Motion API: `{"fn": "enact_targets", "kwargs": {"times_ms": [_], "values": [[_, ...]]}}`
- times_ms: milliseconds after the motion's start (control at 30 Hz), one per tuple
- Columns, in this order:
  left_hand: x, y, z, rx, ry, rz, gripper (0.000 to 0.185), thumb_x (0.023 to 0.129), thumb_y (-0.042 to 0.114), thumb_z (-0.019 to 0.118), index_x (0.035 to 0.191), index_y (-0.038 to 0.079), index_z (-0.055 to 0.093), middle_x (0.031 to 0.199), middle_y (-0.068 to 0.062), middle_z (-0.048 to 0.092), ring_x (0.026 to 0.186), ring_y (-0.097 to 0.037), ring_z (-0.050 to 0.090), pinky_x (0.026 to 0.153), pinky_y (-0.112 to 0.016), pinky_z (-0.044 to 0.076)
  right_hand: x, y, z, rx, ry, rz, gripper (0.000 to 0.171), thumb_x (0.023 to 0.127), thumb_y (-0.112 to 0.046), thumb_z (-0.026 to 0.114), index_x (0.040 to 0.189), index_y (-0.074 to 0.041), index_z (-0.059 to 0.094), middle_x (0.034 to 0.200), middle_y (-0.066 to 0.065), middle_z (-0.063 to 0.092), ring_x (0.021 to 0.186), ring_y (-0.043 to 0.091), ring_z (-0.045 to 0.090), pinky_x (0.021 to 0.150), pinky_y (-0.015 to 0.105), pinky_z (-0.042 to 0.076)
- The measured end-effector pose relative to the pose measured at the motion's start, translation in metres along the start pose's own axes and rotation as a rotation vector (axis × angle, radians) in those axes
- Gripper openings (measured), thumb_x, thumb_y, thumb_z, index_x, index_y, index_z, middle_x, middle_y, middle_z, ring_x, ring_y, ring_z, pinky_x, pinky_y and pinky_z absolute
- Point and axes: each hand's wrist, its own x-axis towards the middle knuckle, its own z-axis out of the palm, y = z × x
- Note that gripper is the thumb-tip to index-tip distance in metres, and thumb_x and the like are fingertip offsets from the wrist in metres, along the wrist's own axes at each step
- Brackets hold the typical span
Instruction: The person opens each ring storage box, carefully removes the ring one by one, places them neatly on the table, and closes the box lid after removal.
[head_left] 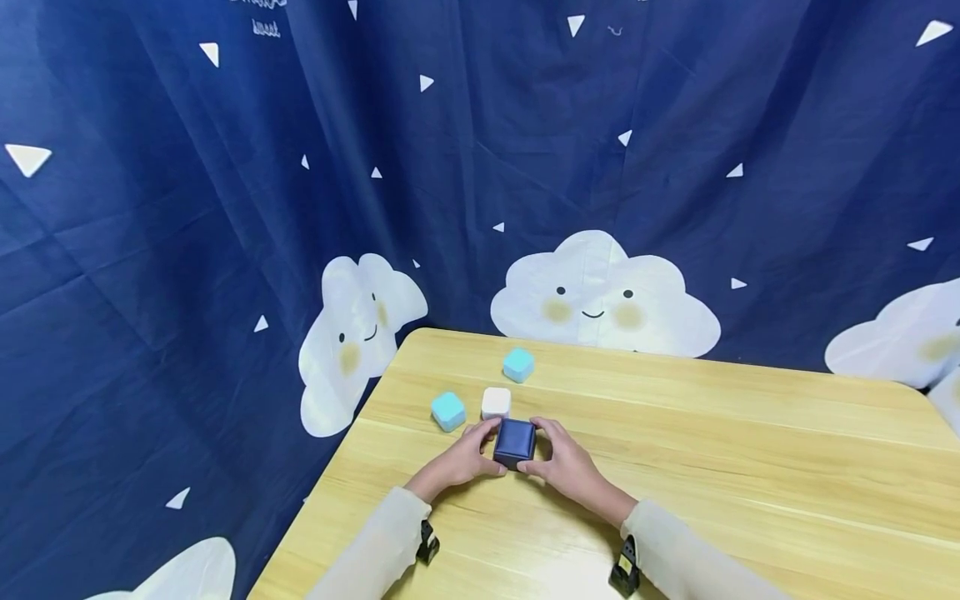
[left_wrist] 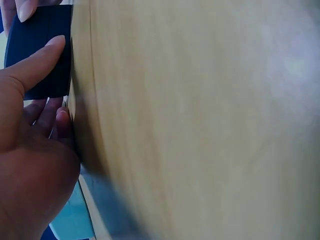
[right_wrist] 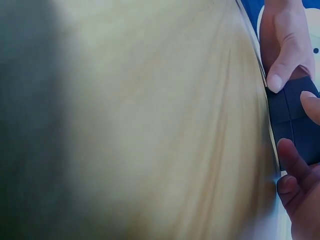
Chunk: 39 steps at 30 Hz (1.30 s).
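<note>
Plainly, just below the white block (head_left: 496, 402) at the lower middle of the head view, the dark blue box (head_left: 515, 440) lies between left hand (head_left: 461, 460) and right hand (head_left: 567, 467), both partly closed, gripping its opposite sides, neither nearer.

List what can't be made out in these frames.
Head: lower front of white block, behind the left hand.
Head: underside of dark blue box, facing away.
Head: top lettering, cropped by top edge.
Left wrist: part of a light blue block, behind the left hand.
Right wrist: right hand, cropped by right edge; dark patch, too blurred to name.
</note>
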Motion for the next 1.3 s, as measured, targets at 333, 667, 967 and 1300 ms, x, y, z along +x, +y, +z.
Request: {"fn": "enact_targets", "kwargs": {"times_ms": [333, 667, 967, 1300], "values": [[0.0, 0.002, -0.001, 0.017, -0.013, -0.013, 0.09, 0.079, 0.013, 0.085, 0.155, 0.007, 0.036, 0.152, -0.018, 0.042, 0.133, -0.034, 0.046, 0.108, -0.048, 0.044, 0.0, 0.004, 0.001, 0.013, 0.002, -0.02, 0.075, 0.08, -0.04, 0.085, 0.143, -0.016, 0.052, 0.14, 0.006, 0.058, 0.112, 0.024, 0.06, 0.09, 0.044, 0.05], [0.002, 0.001, -0.002, 0.041, -0.011, -0.012, 0.089, 0.081, 0.015, 0.084, 0.155, 0.008, 0.035, 0.15, -0.015, 0.045, 0.132, -0.031, 0.044, 0.111, -0.048, 0.041, 0.003, 0.001, -0.003, 0.074, 0.014, 0.004, 0.07, 0.081, -0.039, 0.084, 0.141, -0.017, 0.055, 0.138, 0.006, 0.06, 0.126, 0.03, 0.057, 0.099, 0.052, 0.049], [0.002, 0.0, -0.001, 0.033, -0.006, -0.013, 0.087, 0.081, 0.016, 0.084, 0.155, 0.011, 0.038, 0.149, -0.014, 0.046, 0.129, -0.029, 0.045, 0.11, -0.049, 0.04, 0.007, 0.002, -0.005, 0.206, -0.012, 0.055, 0.069, 0.083, -0.038, 0.083, 0.141, -0.014, 0.055, 0.14, 0.01, 0.059, 0.13, 0.034, 0.054, 0.104, 0.056, 0.045], [0.001, 0.001, 0.0, 0.048, 0.012, 0.006, 0.087, 0.08, 0.016, 0.085, 0.154, 0.008, 0.039, 0.147, -0.013, 0.049, 0.123, -0.026, 0.045, 0.107, -0.046, 0.042, 0.015, 0.005, -0.007, 0.346, -0.049, 0.133, 0.068, 0.085, -0.038, 0.08, 0.142, -0.011, 0.055, 0.14, 0.014, 0.058, 0.127, 0.034, 0.057, 0.104, 0.051, 0.046]]}}
